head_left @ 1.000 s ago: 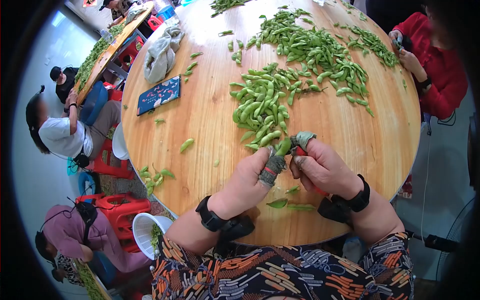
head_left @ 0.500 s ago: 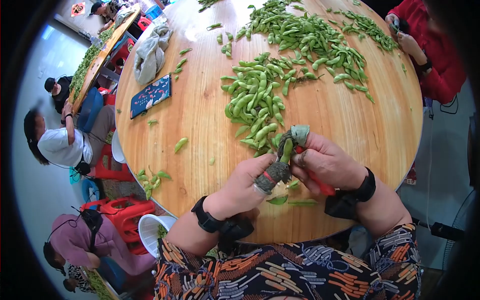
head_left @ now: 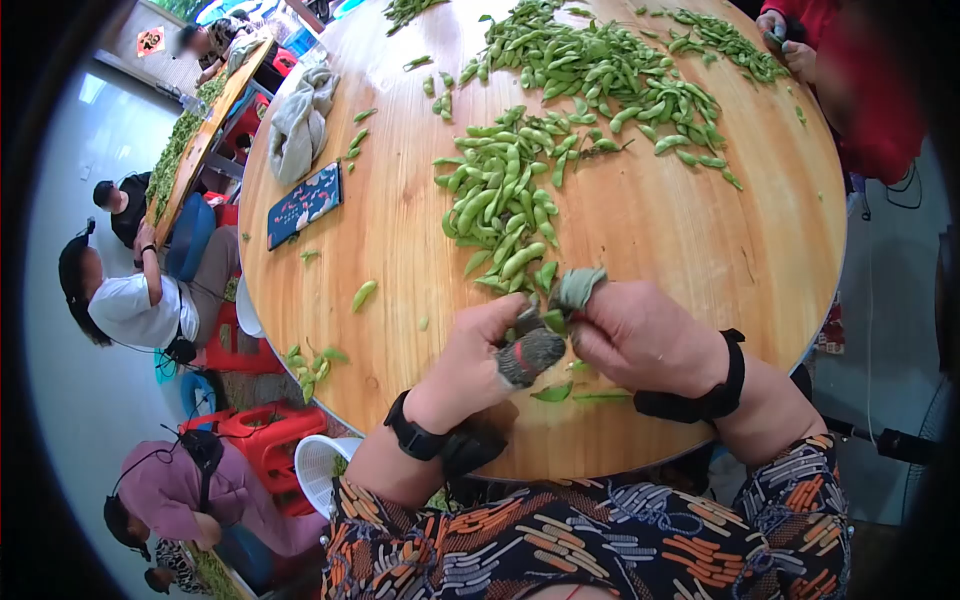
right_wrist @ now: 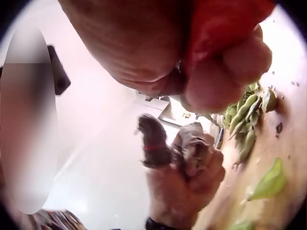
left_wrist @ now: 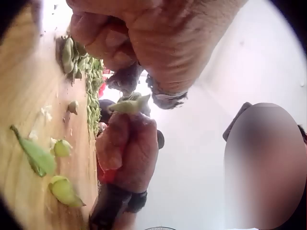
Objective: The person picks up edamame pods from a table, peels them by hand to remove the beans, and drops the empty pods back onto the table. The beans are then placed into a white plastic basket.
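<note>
One pod (left_wrist: 127, 106) lies crosswise, fingers of the right hand (head_left: 645, 332) pinching it, just beside the left hand (head_left: 475, 358) (whose grip I cannot tell).

On the round table (head_left: 700, 270), a blue case (head_left: 305, 206) printed with pale and red shapes lies near the left edge. Just beyond it, toward the far-left edge, sits a crumpled grey cloth (head_left: 300, 125). Off the near-left edge stand a white basket (head_left: 318, 470) and a red stool (head_left: 262, 437), with a person in purple (head_left: 185, 490) beside them. Further out past the left edge are a person in white (head_left: 140, 310), a blue tub (head_left: 190, 240) and a person in black (head_left: 128, 208). A person in red (head_left: 880, 100) is at the far-right edge.
</note>
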Tool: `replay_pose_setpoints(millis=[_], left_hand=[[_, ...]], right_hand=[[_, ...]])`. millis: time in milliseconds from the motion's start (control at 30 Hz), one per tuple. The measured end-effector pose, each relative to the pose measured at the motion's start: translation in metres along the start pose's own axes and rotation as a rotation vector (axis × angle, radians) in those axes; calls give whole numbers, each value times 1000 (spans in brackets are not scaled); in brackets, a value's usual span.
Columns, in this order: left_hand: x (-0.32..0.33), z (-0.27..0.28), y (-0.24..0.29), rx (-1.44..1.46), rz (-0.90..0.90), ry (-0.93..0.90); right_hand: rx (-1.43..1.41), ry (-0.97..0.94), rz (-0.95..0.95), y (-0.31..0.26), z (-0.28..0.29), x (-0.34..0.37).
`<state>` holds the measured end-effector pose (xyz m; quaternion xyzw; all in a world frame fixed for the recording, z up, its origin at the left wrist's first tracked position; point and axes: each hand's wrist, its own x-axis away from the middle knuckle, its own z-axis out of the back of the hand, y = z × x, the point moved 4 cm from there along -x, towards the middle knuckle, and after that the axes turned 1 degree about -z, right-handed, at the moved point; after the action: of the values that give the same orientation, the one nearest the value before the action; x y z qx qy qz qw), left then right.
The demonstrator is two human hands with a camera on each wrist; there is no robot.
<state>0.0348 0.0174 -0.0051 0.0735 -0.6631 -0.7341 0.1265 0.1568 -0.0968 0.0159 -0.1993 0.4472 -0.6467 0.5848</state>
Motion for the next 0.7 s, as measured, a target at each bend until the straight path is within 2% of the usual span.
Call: replay_pose_setpoints(millis=[67,133,200,233,300,367,400,467,500,600,667,700], left_hand=[[-2,-10,0,70,85,-96],[-1,-10,-1,98,95,-164],[0,-12,-3,127,97,-228],[0,-12,-4,107,48,-221],[0,-12,-1,87,-3,-213],[3,-12,-4,377,246,-135],[3,-10,-5,379,241,-130],[5,-9,-13,470,405,-132],[4,-10,-16,474,399,-129],[2,-12,-17,418,342,-87],[2,-16,-7,484,312,-212],[2,-14,-4,481,305,-212]], right_hand=[[21,-45,58,0,-7,2],[32,-64,77,0,-8,3],[14,-257,-26,8,-8,1],[15,-258,-26,9,-6,-1],[-103,-335,-192,16,-6,-2],[-121,-299,-212,11,-5,-3],[-142,-262,-232,9,-5,-4],[-78,-207,-165,11,-7,-3],[-18,-147,-101,10,-5,-3],[38,-125,-142,-2,0,-3],[-26,-124,-127,-3,-2,1],[-95,-124,-115,-3,-3,2]])
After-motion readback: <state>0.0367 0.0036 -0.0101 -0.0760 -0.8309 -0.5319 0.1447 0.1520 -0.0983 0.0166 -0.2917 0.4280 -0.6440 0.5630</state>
